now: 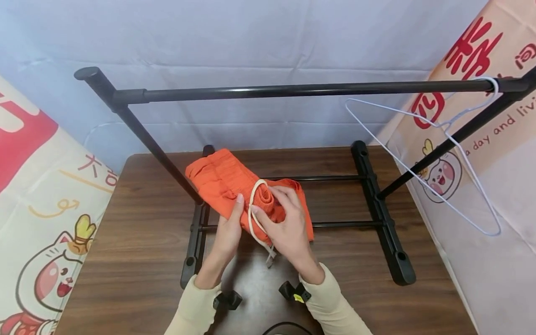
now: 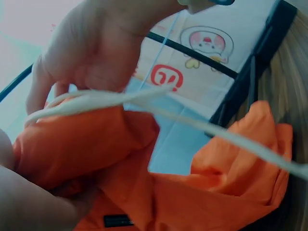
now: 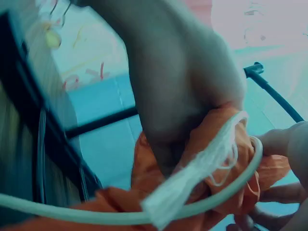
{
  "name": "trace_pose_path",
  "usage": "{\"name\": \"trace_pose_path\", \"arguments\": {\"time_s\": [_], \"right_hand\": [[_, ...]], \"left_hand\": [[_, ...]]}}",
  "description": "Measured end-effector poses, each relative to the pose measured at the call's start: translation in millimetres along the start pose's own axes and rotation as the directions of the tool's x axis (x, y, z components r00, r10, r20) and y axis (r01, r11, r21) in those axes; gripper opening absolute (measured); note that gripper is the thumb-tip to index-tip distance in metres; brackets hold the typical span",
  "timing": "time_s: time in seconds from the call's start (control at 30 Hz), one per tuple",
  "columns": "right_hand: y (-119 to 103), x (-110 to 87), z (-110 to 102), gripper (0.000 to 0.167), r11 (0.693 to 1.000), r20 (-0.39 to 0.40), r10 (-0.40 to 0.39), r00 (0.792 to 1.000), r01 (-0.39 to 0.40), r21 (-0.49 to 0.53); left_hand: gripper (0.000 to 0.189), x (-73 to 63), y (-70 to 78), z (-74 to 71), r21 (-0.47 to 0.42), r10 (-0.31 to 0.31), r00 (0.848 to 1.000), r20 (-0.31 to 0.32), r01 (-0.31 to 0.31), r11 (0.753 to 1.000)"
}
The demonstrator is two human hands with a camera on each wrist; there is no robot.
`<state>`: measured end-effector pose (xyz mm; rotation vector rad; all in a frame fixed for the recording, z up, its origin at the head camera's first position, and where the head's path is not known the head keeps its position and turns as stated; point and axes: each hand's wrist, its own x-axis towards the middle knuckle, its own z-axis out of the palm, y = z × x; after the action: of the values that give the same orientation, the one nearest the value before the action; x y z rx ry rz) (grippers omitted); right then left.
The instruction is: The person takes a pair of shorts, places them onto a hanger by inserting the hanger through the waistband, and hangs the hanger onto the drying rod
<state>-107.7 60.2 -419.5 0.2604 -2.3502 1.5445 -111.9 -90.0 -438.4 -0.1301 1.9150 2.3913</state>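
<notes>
Both hands hold an orange cloth garment [image 1: 224, 181] with a gathered band, partly rolled up, above the table. My left hand [image 1: 226, 235] grips its near left side, thumb on top and the other fingers hidden beneath. Around the roll, my right hand [image 1: 291, 228] curls its fingers, with the thumb against a cream drawstring [image 1: 252, 209]. That cord loops over the roll, and its frayed ends [image 3: 187, 183] dangle loose in the right wrist view. A small black label [image 2: 118, 221] shows on the cloth in the left wrist view.
A black garment rack [image 1: 251, 91] stands on the brown wooden table [image 1: 142, 242], its top bar beyond the hands and its feet [image 1: 387, 232] on both sides. From the bar's right end hangs a white wire hanger [image 1: 456, 135]. Printed sheets [image 1: 46, 218] line the sides.
</notes>
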Motion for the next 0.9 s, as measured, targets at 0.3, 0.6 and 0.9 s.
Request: {"name": "trace_pose_path", "arguments": {"time_s": [0.3, 0.6, 0.9], "right_hand": [[8, 17.9, -26, 0.040, 0.965, -0.009, -0.225, 0.974, 0.224, 0.135], [7, 32.0, -54, 0.043, 0.903, -0.045, -0.378, 0.925, 0.379, 0.203], [2, 31.3, -68, 0.041, 0.861, 0.020, -0.378, 0.926, 0.343, 0.375]], "left_hand": [[0.045, 0.4, -8.9, -5.9, 0.198, 0.026, 0.993, 0.111, -0.048, 0.979], [0.090, -0.2, -11.7, -19.7, 0.152, 0.012, 1.000, -0.015, -0.010, 0.988], [0.115, 8.7, 23.0, -36.5, 0.318, 0.444, 0.896, -0.018, -0.416, 0.852]]}}
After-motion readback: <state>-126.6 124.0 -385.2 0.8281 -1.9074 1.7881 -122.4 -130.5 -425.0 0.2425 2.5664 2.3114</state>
